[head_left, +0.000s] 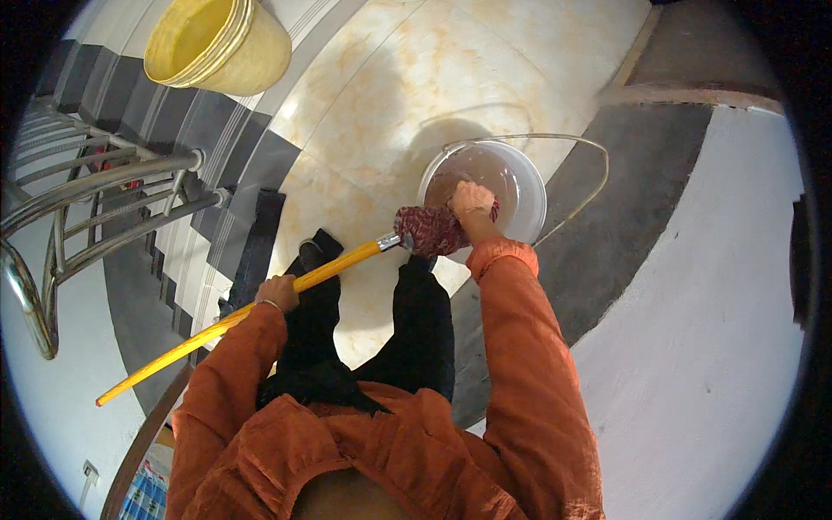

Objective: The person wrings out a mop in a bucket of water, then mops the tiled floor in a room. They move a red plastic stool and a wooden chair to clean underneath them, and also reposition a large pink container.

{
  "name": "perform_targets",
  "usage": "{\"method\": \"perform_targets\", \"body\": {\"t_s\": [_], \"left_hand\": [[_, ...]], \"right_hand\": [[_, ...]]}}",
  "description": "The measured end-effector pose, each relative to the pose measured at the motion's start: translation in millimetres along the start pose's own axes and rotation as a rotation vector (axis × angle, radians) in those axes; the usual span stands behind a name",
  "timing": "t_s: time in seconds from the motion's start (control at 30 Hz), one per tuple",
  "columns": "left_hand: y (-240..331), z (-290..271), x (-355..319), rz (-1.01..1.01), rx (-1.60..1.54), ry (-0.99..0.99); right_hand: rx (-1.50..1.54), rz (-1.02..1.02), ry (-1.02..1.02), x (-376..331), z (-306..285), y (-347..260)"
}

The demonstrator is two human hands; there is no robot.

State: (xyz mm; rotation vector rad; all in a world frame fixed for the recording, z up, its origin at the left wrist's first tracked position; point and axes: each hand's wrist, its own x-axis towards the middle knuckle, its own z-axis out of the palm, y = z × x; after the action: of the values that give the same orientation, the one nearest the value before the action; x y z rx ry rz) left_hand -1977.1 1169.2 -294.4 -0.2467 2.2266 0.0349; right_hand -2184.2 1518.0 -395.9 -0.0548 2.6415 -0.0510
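A mop with a yellow handle (pixel 191 344) slants across in front of me. Its dark red, stringy mop head (pixel 426 230) hangs at the near rim of a white bucket (pixel 539 195) on the floor. Murky brownish water (pixel 507 186) stands in the bucket. My left hand (pixel 277 293) is wrapped round the middle of the handle. Over the bucket, my right hand (pixel 472 199) is closed on the mop strands, whose ends lie partly hidden beneath it. A metal collar (pixel 388 241) joins handle and head. The bucket's wire handle (pixel 602 156) leans out to the right.
At the far left a yellow bucket (pixel 260 56) stands by steps edged in grey tile. A metal rack with curved bars (pixel 87 199) juts from the left. Marbled tile floor (pixel 364 113) lies ahead, and a white wall (pixel 693 347) with a dark grey band runs along the right.
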Motion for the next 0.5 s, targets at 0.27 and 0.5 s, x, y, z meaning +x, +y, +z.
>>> {"method": "perform_targets", "body": {"t_s": [0.27,0.5], "left_hand": [[17,7,9,-0.006,-0.02,-0.026],[27,-1,-15,-0.001,0.008,0.04]], "right_hand": [[0.007,-0.021,0.029,25,7,9],[0.338,0.16,0.104,-14,-8,58]]}}
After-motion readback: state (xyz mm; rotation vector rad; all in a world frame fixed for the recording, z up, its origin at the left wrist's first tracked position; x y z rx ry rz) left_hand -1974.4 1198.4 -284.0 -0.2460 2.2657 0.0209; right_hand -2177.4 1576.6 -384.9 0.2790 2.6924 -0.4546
